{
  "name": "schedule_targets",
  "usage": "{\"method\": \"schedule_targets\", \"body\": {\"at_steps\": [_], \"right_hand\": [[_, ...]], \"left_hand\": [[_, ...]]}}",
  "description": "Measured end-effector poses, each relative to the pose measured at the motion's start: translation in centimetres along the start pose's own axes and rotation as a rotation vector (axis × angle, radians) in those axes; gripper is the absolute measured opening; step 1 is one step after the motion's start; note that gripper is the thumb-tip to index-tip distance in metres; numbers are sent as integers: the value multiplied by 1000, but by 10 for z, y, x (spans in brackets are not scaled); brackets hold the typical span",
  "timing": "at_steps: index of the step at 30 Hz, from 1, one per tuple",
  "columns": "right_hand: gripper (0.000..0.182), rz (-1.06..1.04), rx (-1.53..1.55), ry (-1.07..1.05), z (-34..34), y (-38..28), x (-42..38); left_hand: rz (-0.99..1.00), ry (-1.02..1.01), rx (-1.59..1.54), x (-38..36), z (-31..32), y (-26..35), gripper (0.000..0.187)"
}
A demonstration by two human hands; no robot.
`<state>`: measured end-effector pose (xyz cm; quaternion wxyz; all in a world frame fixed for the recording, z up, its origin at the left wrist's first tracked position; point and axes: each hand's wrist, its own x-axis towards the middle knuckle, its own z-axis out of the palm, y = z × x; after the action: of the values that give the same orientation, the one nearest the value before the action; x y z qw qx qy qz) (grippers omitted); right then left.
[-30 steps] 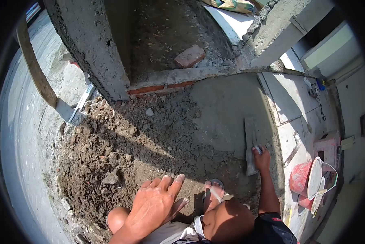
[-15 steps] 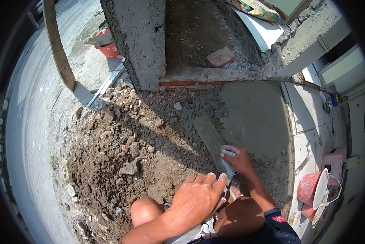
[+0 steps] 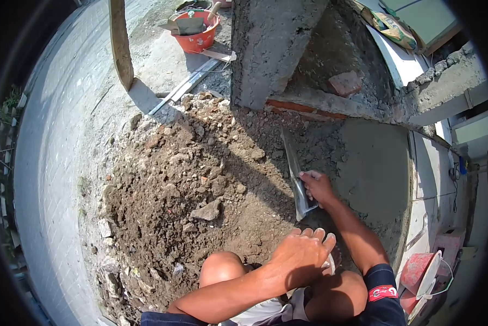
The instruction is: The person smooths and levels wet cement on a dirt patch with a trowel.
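Note:
My right hand (image 3: 319,187) is closed around the handle of a long finishing trowel (image 3: 294,171). Its narrow blade is tilted nearly on edge, above the line where rough soil meets wet mortar. Smooth grey mortar (image 3: 377,168) spreads to the right of this hand, with a lumpier patch (image 3: 320,144) just beyond the blade. My left hand (image 3: 304,252) rests over my bent legs, palm down, with its fingers extended forward and pale residue on the fingertips. I see nothing held in it, though its underside is hidden.
A mound of soil and stones (image 3: 168,190) lies to the left. Behind it stand a concrete column (image 3: 268,54), a leaning plank (image 3: 121,46) and a red bucket (image 3: 198,41) with tools. Another red bucket (image 3: 418,274) lies tipped beside pale floor tiles (image 3: 426,179) at right.
The view has turned, so the scene sits further right. The trowel has gone from lying fairly flat to tilted on edge, and my right hand has moved forward, away from my legs.

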<state>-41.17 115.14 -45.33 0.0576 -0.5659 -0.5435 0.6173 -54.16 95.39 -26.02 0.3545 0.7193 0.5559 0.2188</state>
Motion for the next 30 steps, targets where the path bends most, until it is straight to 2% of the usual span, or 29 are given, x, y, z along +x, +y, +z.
{"method": "schedule_targets", "body": {"at_steps": [2, 3, 4, 5, 7, 8, 12, 13, 15, 18, 20, 21, 22, 24, 25, 26, 28, 30], "right_hand": [[35, -8, 27, 60, 44, 19, 15], [30, 73, 157, -66, 73, 13, 3], [31, 24, -22, -114, 100, 10, -10], [31, 103, -23, -294, 122, 13, -14], [33, -119, -102, -449, 163, 10, -41], [33, -148, -85, -488, 172, 6, -47], [34, -86, -72, -377, 149, -25, -59], [33, -137, -51, -321, 138, -16, -52], [35, -36, -8, -273, 111, -15, -49], [44, 101, -135, -209, 80, -12, -43], [44, 152, -129, -197, 76, -4, -37], [44, 188, -19, -210, 83, -2, -36], [44, 222, 92, -227, 94, 3, -36], [42, 266, 289, -195, 128, 28, -35], [43, 264, 373, -225, 148, 44, -30], [44, 291, 436, -266, 171, 57, -22], [45, 234, 488, -223, 225, 62, -20], [46, 242, 613, -256, 257, 56, -12]], "left_hand": [[-27, 33, 10, -13, -4, -13, 44], [-39, 41, 8, -19, -6, -19, 44], [-66, 30, 42, -27, -10, -25, 45], [-89, 16, 75, -33, -14, -30, 45], [-98, 18, 65, -41, -25, -36, 46], [-114, 15, 53, -46, -29, -37, 47], [-177, 40, 16, -64, -34, -39, 48], [-211, 8, 39, -66, -38, -35, 50], [-226, 11, 20, -72, -42, -29, 50], [-206, 19, -23, -83, -36, -19, 53], [-135, 335, 22, -87, -25, -12, 30], [-85, 462, 52, -93, -24, -10, 30], [-95, 474, 58, -99, -17, -6, 30], [-150, 403, 53, -107, -4, 2, 37], [-132, 223, -159, -122, -25, 1, 57], [-133, 210, -158, -130, -40, 5, 57], [-273, 81, -141, -136, -59, 11, 58], [-308, 72, -134, -126, -55, 1, 58]]}}
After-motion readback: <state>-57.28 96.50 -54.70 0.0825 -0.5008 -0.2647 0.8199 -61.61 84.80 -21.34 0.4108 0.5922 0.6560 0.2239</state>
